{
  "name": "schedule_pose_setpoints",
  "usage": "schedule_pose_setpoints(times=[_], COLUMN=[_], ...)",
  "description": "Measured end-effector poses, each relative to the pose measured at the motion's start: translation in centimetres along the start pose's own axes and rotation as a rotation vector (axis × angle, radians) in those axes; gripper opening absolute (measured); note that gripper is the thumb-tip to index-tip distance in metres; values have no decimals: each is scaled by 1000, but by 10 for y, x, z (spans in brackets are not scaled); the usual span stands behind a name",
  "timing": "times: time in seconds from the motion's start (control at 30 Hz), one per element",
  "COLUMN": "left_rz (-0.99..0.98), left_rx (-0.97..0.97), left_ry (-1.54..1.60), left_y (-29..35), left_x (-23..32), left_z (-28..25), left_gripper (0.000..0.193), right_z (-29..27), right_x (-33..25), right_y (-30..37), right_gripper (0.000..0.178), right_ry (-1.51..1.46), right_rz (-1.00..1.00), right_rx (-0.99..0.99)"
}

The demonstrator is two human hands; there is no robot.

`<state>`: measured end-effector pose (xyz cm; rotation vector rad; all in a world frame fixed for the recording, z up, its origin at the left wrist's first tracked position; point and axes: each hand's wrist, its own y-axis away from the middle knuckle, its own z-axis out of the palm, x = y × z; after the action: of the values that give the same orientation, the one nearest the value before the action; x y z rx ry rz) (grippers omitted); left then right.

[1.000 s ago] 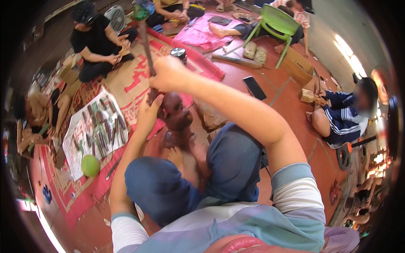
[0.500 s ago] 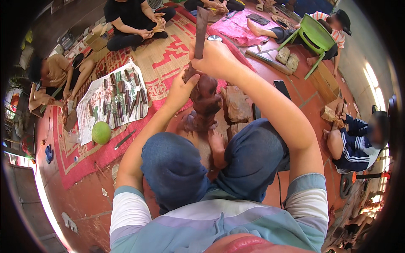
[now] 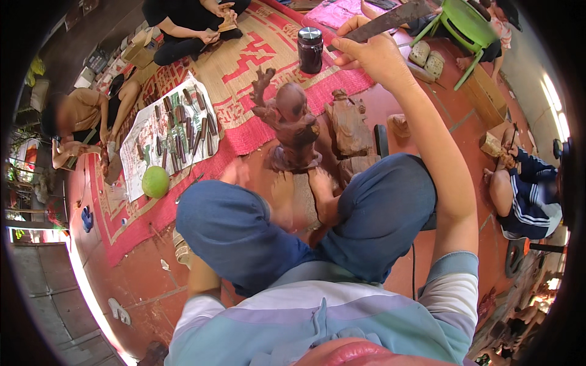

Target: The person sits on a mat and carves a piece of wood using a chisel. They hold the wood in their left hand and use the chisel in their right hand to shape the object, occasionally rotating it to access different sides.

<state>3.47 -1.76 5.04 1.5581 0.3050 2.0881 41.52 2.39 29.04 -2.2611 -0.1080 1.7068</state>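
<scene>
Blade (image 3: 397, 19), gripped by right hand (image 3: 375, 56), is best held clear of carved figure (image 3: 297, 131); blurred left hand's (image 3: 235, 173) state I cannot tell.

Above and right of the dark-brown carved wooden statue (image 3: 297, 135), the right-hand grip (image 3: 379, 60) holds a long flat dark blade (image 3: 394, 22). The blurred left-hand grip (image 3: 235, 173) is left of the statue. Beyond it stands a black cylindrical silver-lidded flask (image 3: 311, 56); well left, slender dark tools (image 3: 188, 130) and a round green fruit (image 3: 155, 182).
</scene>
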Motion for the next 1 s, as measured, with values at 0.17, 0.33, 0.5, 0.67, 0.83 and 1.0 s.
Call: schedule_pose_setpoints(times=[0.17,0.33,0.5,0.67,0.83,1.0], left_rz=[-267,-242,-88,240,707,871], left_rx=[260,303,223,-139,196,587], left_ry=[84,74,59,112,-934,-1165], left_y=[67,128,173,210,222,214], left_x=[-79,-56,-7,54,102,80], left_z=[-36,-30,-20,16,96,81], left_gripper=[55,57,58,63,70,59], right_z=[-12,-9,-13,-16,-13,-15], right_x=[29,34,26,19,-4,6], right_y=[9,16,24,33,43,27], right_gripper=[15,15,15,18,31,28], right_ry=[56,-3,102,-60,-70,-19], right_rz=[-45,10,-62,-6,6,-146], right_rx=[-52,-167,-225,-171,-78,-84])
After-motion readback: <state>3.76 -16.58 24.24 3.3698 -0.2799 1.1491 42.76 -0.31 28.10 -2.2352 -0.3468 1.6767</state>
